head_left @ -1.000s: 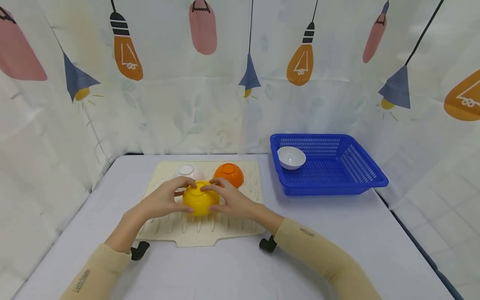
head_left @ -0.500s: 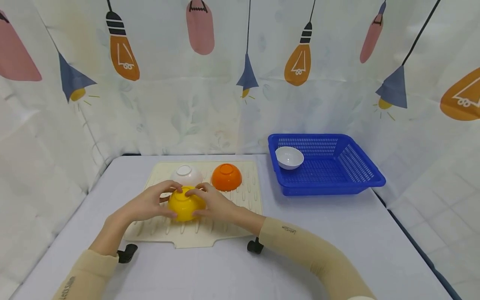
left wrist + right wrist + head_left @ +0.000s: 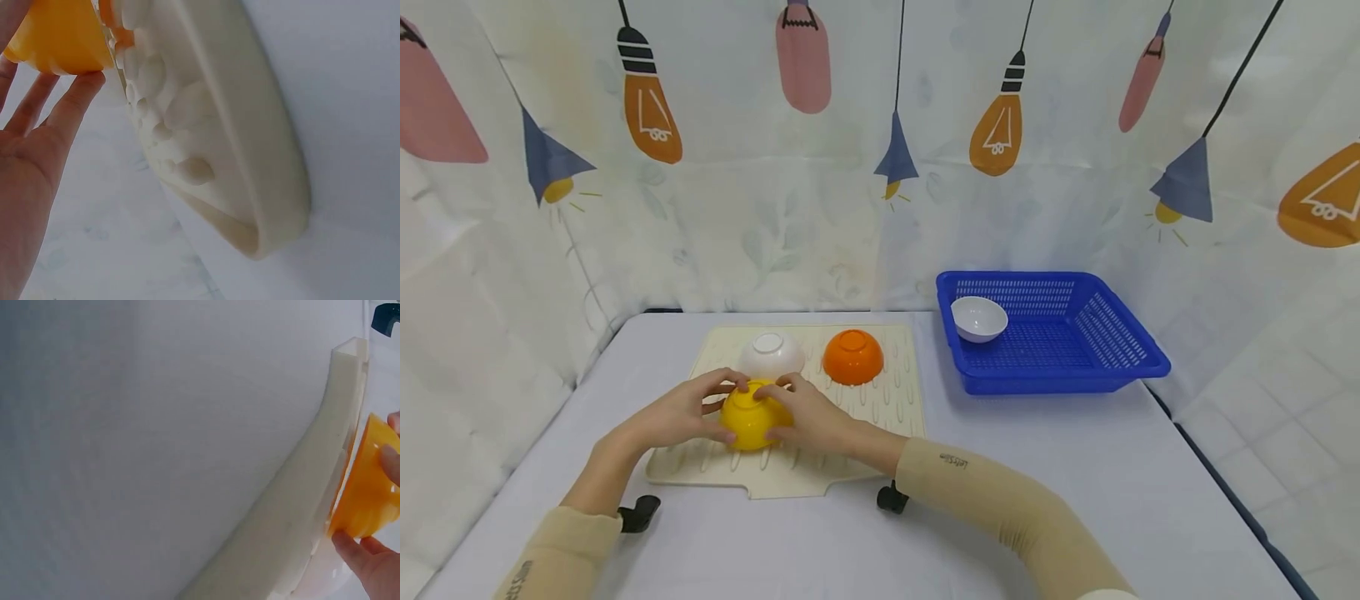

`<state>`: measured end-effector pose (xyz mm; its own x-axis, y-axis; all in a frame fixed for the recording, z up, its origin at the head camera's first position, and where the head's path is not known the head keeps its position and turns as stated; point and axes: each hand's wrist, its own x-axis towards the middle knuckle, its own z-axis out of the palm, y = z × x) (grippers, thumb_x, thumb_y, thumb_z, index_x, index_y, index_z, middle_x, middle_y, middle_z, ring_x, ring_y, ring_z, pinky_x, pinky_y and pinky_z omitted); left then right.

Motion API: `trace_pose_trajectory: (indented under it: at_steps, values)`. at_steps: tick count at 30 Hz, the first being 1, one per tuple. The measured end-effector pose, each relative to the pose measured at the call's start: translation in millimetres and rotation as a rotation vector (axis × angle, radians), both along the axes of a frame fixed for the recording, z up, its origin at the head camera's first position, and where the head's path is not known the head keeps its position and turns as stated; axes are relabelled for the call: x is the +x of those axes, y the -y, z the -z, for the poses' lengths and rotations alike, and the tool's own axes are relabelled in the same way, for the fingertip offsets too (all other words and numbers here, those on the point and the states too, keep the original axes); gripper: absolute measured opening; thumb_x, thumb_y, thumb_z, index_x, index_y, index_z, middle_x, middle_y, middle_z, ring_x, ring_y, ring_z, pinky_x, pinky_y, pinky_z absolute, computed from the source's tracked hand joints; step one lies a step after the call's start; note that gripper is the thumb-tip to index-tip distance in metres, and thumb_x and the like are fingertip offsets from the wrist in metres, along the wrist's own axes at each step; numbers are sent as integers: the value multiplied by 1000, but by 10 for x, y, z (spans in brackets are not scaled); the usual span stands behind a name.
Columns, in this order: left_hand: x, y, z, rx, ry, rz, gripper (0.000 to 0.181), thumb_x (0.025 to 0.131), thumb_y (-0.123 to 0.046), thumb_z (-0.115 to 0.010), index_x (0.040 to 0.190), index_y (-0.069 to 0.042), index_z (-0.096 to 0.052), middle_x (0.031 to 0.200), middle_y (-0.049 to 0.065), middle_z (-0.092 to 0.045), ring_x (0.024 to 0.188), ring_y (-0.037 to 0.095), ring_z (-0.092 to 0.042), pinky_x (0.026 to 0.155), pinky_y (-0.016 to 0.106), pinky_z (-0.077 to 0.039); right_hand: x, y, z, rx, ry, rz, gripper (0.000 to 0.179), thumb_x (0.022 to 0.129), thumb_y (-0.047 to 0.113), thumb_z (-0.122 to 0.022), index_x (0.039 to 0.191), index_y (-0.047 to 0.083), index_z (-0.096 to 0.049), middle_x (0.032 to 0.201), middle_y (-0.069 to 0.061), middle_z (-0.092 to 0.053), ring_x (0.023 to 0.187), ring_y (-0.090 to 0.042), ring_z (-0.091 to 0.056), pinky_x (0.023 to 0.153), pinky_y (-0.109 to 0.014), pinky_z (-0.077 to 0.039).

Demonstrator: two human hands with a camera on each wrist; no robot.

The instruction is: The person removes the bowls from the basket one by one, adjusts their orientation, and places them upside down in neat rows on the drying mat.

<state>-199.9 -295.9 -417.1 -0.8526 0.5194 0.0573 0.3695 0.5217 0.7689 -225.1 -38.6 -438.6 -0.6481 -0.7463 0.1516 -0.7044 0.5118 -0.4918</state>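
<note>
Both hands hold an upside-down yellow bowl over the front left of a cream draining tray. My left hand grips its left side, fingers spread, as the left wrist view also shows with the bowl against the fingertips. On the opposite side my right hand curls its fingers and thumb about the bowl. The rim is very close to the tray; I cannot tell whether it touches. Behind it, a white bowl and an orange bowl sit upside down on the tray.
A blue plastic basket stands at the back right of the white-covered table. Inside it, at the left, is a white bowl facing up. A printed curtain hangs behind the table.
Both hands have moved left and slightly nearer the front, bringing the yellow bowl from the tray's middle toward its left front. More of the orange and white bowls is visible.
</note>
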Motion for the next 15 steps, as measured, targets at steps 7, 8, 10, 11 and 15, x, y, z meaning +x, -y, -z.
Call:
trace_pose_trajectory:
  at_steps: [7,8,10,11,15]
  values:
    - [-37,12,61,1,11,1,61,79,-15,-90,128,-7,-53,140,15,-50,136,52,-41,107,56,-39,-37,22,34,19,-15,-19,51,95,29,-75,142,21,-56,137,-8,-47,110,-15,-53,97,-17,-45]
    - [-39,12,64,0,13,2,61,79,-15,-90,127,-7,-53,140,16,-50,137,53,-41,107,57,-39,-41,21,36,24,-11,-19,50,96,29,-75,142,22,-57,137,-8,-47,109,-14,-53,96,-17,-45]
    - [-40,15,66,-1,19,5,60,80,-15,-89,127,-7,-54,142,16,-50,137,53,-40,107,58,-39,-45,17,31,31,4,-19,49,97,28,-74,142,22,-57,136,-7,-47,107,-13,-53,95,-16,-45]
    - [-40,18,66,0,23,6,59,81,-15,-89,127,-7,-54,142,17,-49,137,53,-40,107,59,-39,-46,13,26,35,12,-19,48,97,27,-74,142,23,-58,137,-7,-46,106,-12,-53,95,-16,-45]
    - [-34,39,51,-7,35,3,51,86,-18,-85,127,-8,-55,143,16,-50,137,53,-40,107,63,-39,-43,-20,-8,43,43,-21,46,99,27,-71,143,25,-58,140,-6,-46,107,-12,-54,95,-17,-46]
